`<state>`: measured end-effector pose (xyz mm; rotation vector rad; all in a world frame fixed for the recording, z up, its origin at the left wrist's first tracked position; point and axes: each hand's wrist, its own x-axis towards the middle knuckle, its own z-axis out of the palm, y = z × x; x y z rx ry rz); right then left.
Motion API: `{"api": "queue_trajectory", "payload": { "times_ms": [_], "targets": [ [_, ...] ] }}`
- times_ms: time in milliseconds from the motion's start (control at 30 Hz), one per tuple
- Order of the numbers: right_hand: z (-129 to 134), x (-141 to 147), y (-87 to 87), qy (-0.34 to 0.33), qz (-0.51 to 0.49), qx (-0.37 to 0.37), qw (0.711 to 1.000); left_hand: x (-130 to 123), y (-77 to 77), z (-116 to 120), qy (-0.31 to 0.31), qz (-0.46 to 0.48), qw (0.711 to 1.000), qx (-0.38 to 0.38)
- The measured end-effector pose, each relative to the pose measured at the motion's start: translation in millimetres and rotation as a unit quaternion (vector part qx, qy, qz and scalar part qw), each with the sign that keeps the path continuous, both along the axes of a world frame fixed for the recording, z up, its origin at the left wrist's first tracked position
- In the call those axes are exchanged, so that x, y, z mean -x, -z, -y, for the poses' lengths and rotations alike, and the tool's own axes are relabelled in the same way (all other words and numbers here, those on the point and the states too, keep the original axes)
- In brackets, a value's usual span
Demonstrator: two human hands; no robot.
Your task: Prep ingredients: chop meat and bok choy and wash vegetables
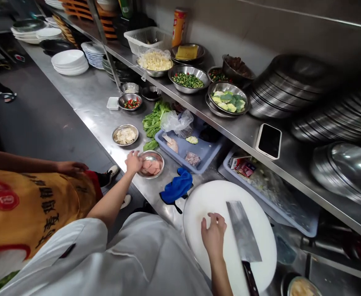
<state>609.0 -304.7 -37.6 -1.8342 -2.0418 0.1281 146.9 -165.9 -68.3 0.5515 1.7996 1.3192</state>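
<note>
My left hand (133, 162) is at the left rim of a steel bowl (151, 164) with pink slices in it; its fingers are bent, and whether they grip the rim is hard to tell. Over the round white cutting board (195, 201), my right hand (213, 231) hovers with fingers spread and nothing in them. A cleaver (243, 232) lies flat on the board just right of that hand, its dark handle pointing toward me. Between bowl and board lies a crumpled blue cloth (177, 187). Another steel bowl (125, 135) holds pale slices, behind my left hand.
Behind the cloth stands a blue-grey tray (208, 158) with meat and plastic bags, beside leafy greens (155, 119). A steel shelf (245, 129) with filled bowls and a phone (269, 141) overhangs the counter. A person in an orange apron (66, 201) stands at left.
</note>
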Motion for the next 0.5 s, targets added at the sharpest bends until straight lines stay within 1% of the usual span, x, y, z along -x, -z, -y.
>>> {"api": "queue_trajectory", "payload": {
  "times_ms": [67, 133, 200, 267, 300, 333, 400, 433, 500],
  "targets": [
    [-10.2, 33.2, -2.2, -0.011, -0.059, 0.033, 0.998, 18.0, 12.1, -0.5, 0.001, -0.021, 0.999, 0.045],
    [-14.7, 59.9, -3.2, -0.016, -0.114, 0.083, 0.990, 26.7, 25.3, 4.9, 0.033, 0.018, 0.996, 0.081],
    [-15.7, 78.9, -1.9, -0.036, -0.167, 0.144, 0.975, 31.3, 36.2, 12.5, 0.056, 0.061, 0.993, 0.085],
    [-16.0, 91.2, 2.1, -0.059, -0.210, 0.189, 0.957, 41.5, 42.0, 17.6, 0.054, 0.089, 0.991, 0.079],
    [-16.5, 95.5, 4.8, -0.065, -0.221, 0.202, 0.952, 51.2, 42.6, 17.7, 0.047, 0.099, 0.991, 0.075],
    [-17.7, 99.1, 7.9, -0.064, -0.225, 0.208, 0.950, 64.3, 41.8, 15.7, 0.034, 0.108, 0.991, 0.068],
    [-22.0, 105.3, 14.6, -0.058, -0.213, 0.208, 0.953, 99.1, 37.0, 5.0, -0.014, 0.125, 0.991, 0.045],
    [-25.4, 108.4, 17.9, -0.059, -0.204, 0.207, 0.955, 118.8, 33.8, -3.3, -0.047, 0.130, 0.990, 0.032],
    [-34.6, 114.9, 24.0, -0.066, -0.187, 0.210, 0.957, 157.0, 27.5, -23.3, -0.119, 0.109, 0.987, 0.023]
  ]
}}
